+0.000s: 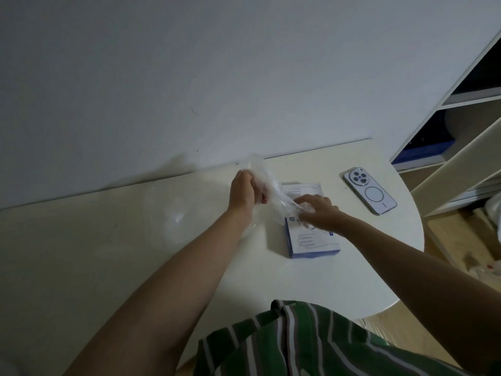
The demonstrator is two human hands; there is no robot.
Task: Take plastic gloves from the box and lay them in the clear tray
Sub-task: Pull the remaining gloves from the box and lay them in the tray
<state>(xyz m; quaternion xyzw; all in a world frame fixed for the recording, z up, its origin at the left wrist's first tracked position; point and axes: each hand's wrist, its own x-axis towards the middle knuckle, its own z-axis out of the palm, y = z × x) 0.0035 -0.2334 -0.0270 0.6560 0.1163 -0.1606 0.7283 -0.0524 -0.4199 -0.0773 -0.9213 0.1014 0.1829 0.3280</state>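
A white and blue glove box (311, 241) with hand outlines printed on top lies flat on the white table. My right hand (318, 210) rests over the box's opening and pinches thin plastic gloves there. My left hand (244, 192) is raised just left of the box and grips a clear plastic glove (264, 177), which stretches down toward the box and my right hand. A clear tray (173, 213) sits on the table left of my left forearm; it is faint and hard to outline.
A white phone (370, 189) lies face down to the right of the box. The rounded table edge (417, 240) curves off on the right. White shelves (461, 131) stand beyond it. A wall backs the table.
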